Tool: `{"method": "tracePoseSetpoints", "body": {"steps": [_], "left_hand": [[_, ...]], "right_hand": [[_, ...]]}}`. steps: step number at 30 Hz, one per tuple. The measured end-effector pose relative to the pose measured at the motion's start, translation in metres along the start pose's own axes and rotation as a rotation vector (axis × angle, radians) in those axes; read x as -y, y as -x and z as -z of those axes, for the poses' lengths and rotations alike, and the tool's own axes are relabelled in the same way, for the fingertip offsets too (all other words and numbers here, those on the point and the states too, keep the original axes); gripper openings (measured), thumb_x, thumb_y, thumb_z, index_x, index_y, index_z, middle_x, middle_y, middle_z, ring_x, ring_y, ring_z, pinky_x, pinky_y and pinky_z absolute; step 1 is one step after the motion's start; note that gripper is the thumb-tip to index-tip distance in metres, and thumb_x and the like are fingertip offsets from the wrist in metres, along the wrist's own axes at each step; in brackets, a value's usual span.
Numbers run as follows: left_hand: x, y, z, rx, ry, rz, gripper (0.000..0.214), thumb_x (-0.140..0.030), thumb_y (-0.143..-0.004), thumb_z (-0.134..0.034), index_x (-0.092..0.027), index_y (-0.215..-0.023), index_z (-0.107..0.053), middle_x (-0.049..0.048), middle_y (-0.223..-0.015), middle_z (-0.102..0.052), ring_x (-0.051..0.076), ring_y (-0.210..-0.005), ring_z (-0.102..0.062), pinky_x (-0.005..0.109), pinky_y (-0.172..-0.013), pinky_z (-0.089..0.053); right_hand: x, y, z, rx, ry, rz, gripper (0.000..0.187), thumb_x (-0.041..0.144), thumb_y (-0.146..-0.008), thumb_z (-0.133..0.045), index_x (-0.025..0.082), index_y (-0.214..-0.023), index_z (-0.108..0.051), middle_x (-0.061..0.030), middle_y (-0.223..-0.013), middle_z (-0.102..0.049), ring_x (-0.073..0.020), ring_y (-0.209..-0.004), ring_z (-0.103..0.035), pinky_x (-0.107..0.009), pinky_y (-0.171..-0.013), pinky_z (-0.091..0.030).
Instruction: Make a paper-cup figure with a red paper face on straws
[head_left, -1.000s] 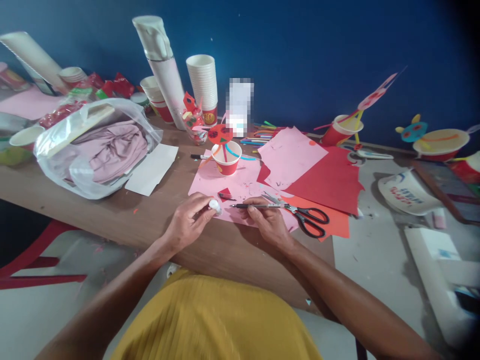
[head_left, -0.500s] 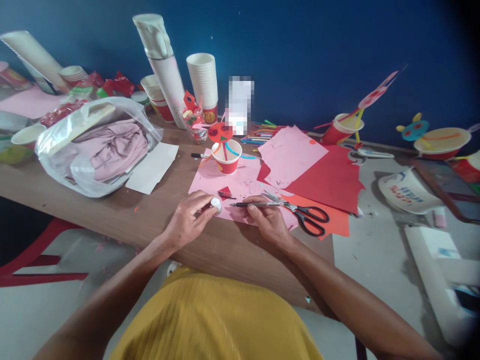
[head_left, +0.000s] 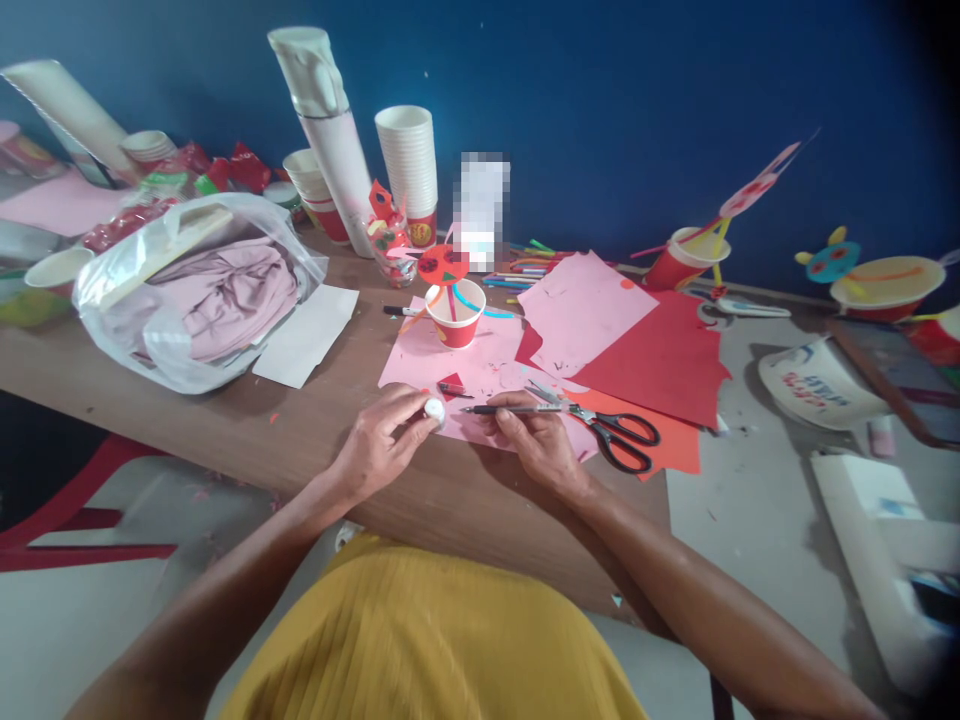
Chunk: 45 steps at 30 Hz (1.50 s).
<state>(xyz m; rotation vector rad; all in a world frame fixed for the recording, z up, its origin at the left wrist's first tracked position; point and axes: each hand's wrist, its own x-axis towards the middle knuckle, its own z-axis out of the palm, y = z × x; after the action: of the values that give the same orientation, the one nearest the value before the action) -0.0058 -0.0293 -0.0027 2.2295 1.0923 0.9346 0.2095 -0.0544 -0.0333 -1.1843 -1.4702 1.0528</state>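
Observation:
Between thumb and fingers, my left hand point(head_left: 382, 435) pinches a small white round-topped object point(head_left: 434, 409); its lower part is hidden. My right hand point(head_left: 534, 438) grips a black pen point(head_left: 514, 408), which lies nearly level with its tip pointing left toward the white object. Under and behind the hands is pink paper point(head_left: 405, 355) with a short red-and-black item point(head_left: 452, 388) on it. Beyond stands a red-and-white paper cup point(head_left: 457, 330) carrying a red paper face point(head_left: 442, 265) and coloured strips. Black-handled scissors point(head_left: 626, 440) rest right of my right hand.
A plastic bag point(head_left: 180, 350) with pink cloth sits left, beside a white paper sheet point(head_left: 307, 335). Behind are a tall white flask point(head_left: 337, 150) and stacked paper cups point(head_left: 406, 165). Red paper point(head_left: 660, 360) and a decorated cup point(head_left: 679, 265) are right. A blue wall closes the back.
The white object in my left hand has tilted very slightly, and a bit of orange now shows beside it. My right hand and the pen look the same.

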Motion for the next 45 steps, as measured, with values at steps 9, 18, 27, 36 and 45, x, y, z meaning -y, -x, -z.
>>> {"method": "tracePoseSetpoints", "body": {"steps": [9, 18, 27, 36, 45], "left_hand": [[0.004, 0.004, -0.003, -0.017, -0.03, 0.006, 0.01, -0.02, -0.084, -0.053, -0.016, -0.088, -0.061, 0.0037, -0.079, -0.057, 0.013, -0.073, -0.055, 0.025, -0.071, -0.043], [0.001, 0.007, -0.005, -0.023, -0.053, 0.069, 0.015, -0.022, -0.085, -0.051, -0.015, -0.092, -0.063, 0.0014, -0.072, -0.059, 0.01, -0.064, -0.053, 0.019, -0.065, -0.041], [-0.002, 0.008, -0.004, -0.046, -0.138, 0.11, 0.022, -0.028, -0.085, -0.052, -0.013, -0.094, -0.066, -0.0002, -0.064, -0.06, 0.008, -0.054, -0.051, 0.016, -0.057, -0.04], [-0.004, 0.008, -0.003, -0.025, -0.157, 0.172, 0.024, -0.03, -0.084, -0.052, -0.014, -0.096, -0.066, -0.0007, -0.064, -0.064, 0.008, -0.054, -0.053, 0.016, -0.056, -0.04], [-0.003, 0.007, -0.005, -0.05, -0.182, 0.165, 0.024, -0.031, -0.084, -0.053, -0.017, -0.098, -0.066, -0.0024, -0.062, -0.063, 0.009, -0.054, -0.053, 0.016, -0.055, -0.041]], "right_hand": [[0.003, -0.002, -0.002, -0.009, -0.02, -0.034, 0.02, 0.033, -0.09, -0.046, 0.019, -0.096, -0.059, -0.0063, -0.09, -0.065, -0.0172, -0.079, -0.063, -0.03, -0.071, -0.05], [0.032, -0.058, -0.007, 0.163, 0.256, 0.015, 0.023, 0.033, -0.093, -0.038, 0.018, -0.083, -0.053, -0.0007, -0.067, -0.061, -0.013, -0.062, -0.059, -0.024, -0.061, -0.044], [0.036, -0.101, -0.032, 0.608, 0.557, 0.206, 0.021, 0.025, -0.093, -0.035, 0.016, -0.081, -0.05, -0.0025, -0.073, -0.057, -0.0129, -0.061, -0.051, -0.025, -0.06, -0.037], [0.03, -0.111, -0.035, 0.74, 0.537, 0.259, 0.023, 0.022, -0.091, -0.035, 0.016, -0.074, -0.049, -0.0013, -0.072, -0.052, -0.012, -0.063, -0.047, -0.024, -0.06, -0.037], [0.036, -0.121, -0.04, 0.861, 0.571, 0.237, 0.029, 0.03, -0.093, -0.035, 0.015, -0.076, -0.052, -0.0061, -0.08, -0.06, -0.0136, -0.069, -0.052, -0.024, -0.063, -0.038]]}}
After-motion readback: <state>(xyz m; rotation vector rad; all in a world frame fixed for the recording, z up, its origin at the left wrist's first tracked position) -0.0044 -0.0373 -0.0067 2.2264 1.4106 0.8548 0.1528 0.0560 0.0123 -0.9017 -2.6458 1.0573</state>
